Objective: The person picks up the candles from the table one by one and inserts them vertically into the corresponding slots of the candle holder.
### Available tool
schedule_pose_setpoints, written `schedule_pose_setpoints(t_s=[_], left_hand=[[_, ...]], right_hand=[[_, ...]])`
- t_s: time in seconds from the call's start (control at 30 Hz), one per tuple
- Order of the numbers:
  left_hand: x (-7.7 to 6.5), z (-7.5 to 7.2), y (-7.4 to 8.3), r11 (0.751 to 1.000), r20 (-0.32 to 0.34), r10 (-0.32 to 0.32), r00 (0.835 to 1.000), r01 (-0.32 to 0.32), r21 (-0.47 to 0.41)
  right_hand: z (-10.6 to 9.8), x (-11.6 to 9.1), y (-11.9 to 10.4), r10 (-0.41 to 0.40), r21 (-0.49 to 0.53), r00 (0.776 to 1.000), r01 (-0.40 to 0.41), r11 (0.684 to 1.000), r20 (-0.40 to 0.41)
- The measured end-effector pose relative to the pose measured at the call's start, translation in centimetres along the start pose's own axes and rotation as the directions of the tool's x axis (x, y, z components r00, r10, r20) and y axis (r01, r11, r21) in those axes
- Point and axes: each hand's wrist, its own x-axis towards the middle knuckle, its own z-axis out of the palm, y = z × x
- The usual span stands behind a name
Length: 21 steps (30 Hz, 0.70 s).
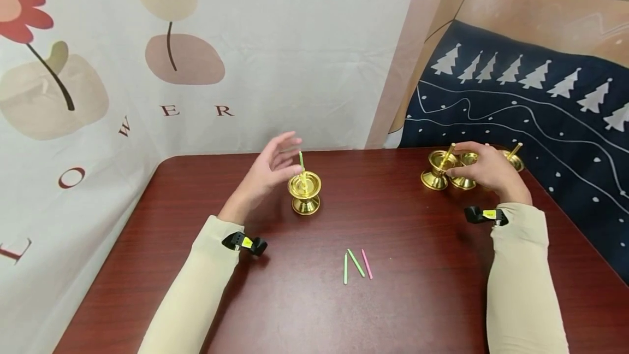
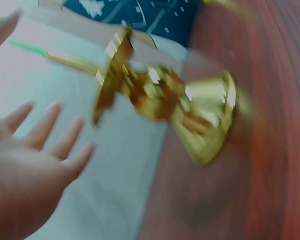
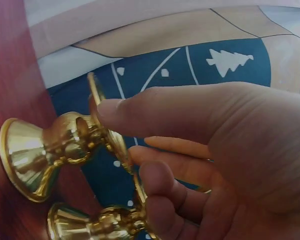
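A gold candle holder (image 1: 306,202) stands upright left of the table's middle, with a thin green candle (image 1: 301,159) in its central tube. Beside it is my left hand (image 1: 265,173), fingers spread and apart from the holder's body; the left wrist view is blurred. At the back right, my right hand (image 1: 493,171) is at a cluster of similar gold holders. Its thumb lies on the dish rim of the leftmost holder (image 3: 72,137), with fingers behind the dish in a pinch. A second holder (image 3: 110,224) stands close by, partly covered by the curled fingers.
Two green candles (image 1: 345,269) and a pink candle (image 1: 367,264) lie on the dark red wooden table (image 1: 417,299) near the middle. Another gold holder (image 1: 516,161) is partly hidden behind my right hand. Printed cloth (image 1: 314,59) hangs along the back edge.
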Motion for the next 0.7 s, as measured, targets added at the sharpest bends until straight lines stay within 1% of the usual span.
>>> schedule_pose_setpoints(t_s=[0.03, 0.07, 0.1, 0.17, 0.23, 0.3, 0.33, 0.4, 0.43, 0.47, 0.5, 0.53, 0.6, 0.7], left_hand=[[0.1, 0.4, 0.5, 0.998, -0.047, 0.056, 0.997, -0.057, -0.024], [0.1, 0.8, 1.1, 0.992, -0.095, 0.112, 0.989, -0.117, -0.043], [0.2, 1.2, 1.6, 0.981, -0.14, 0.17, 0.975, -0.18, -0.064], [0.2, 2.0, 2.5, 0.949, -0.223, 0.278, 0.934, -0.303, -0.086], [0.2, 2.6, 3.2, 0.911, -0.282, 0.373, 0.884, -0.406, -0.067], [0.1, 3.2, 3.8, 0.875, -0.319, 0.449, 0.834, -0.484, -0.034], [0.0, 3.5, 4.1, 0.859, -0.329, 0.481, 0.813, -0.513, -0.011], [-0.2, 4.3, 4.5, 0.829, -0.33, 0.533, 0.779, -0.558, 0.023], [-0.3, 4.7, 4.7, 0.819, -0.324, 0.551, 0.769, -0.572, 0.035], [-0.4, 5.1, 4.8, 0.813, -0.31, 0.563, 0.766, -0.58, 0.041], [-0.5, 5.5, 4.9, 0.813, -0.289, 0.567, 0.771, -0.581, 0.045], [-0.6, 6.0, 5.0, 0.817, -0.262, 0.565, 0.782, -0.574, 0.047], [-0.9, 6.8, 5.0, 0.836, -0.196, 0.543, 0.817, -0.547, 0.037], [-1.2, 8.0, 4.7, 0.88, -0.088, 0.473, 0.877, -0.474, 0.014]], right_hand=[[0.1, 0.1, 0.1, 0.002, 0.0, 1.0, -0.002, 1.0, 0.002], [0.2, 0.1, 0.0, 0.003, 0.004, 1.0, -0.003, 1.0, 0.003], [0.2, 0.2, 0.0, 0.006, 0.009, 1.0, -0.006, 1.0, 0.001], [0.4, 0.3, -0.1, 0.011, 0.018, 1.0, -0.011, 1.0, -0.001], [0.5, 0.5, -0.3, 0.01, 0.025, 1.0, -0.01, 1.0, -0.002], [0.7, 0.7, -0.6, 0.005, 0.028, 1.0, -0.005, 1.0, -0.003], [0.8, 0.8, -0.8, -0.003, 0.025, 1.0, 0.003, 1.0, -0.003], [1.1, 0.9, -1.1, -0.017, 0.023, 1.0, 0.017, 1.0, 0.004], [1.2, 1.0, -1.3, -0.024, 0.024, 1.0, 0.024, 0.999, 0.009], [1.3, 1.1, -1.5, -0.033, 0.021, 0.999, 0.033, 0.999, 0.013], [1.5, 1.2, -1.6, -0.04, 0.024, 0.999, 0.04, 0.999, 0.02], [1.7, 1.3, -1.8, -0.05, 0.033, 0.998, 0.049, 0.998, 0.028], [2.1, 1.4, -2.0, -0.071, 0.055, 0.996, 0.069, 0.996, 0.044], [2.9, 1.7, -2.1, -0.115, 0.127, 0.991, 0.105, 0.986, 0.071]])
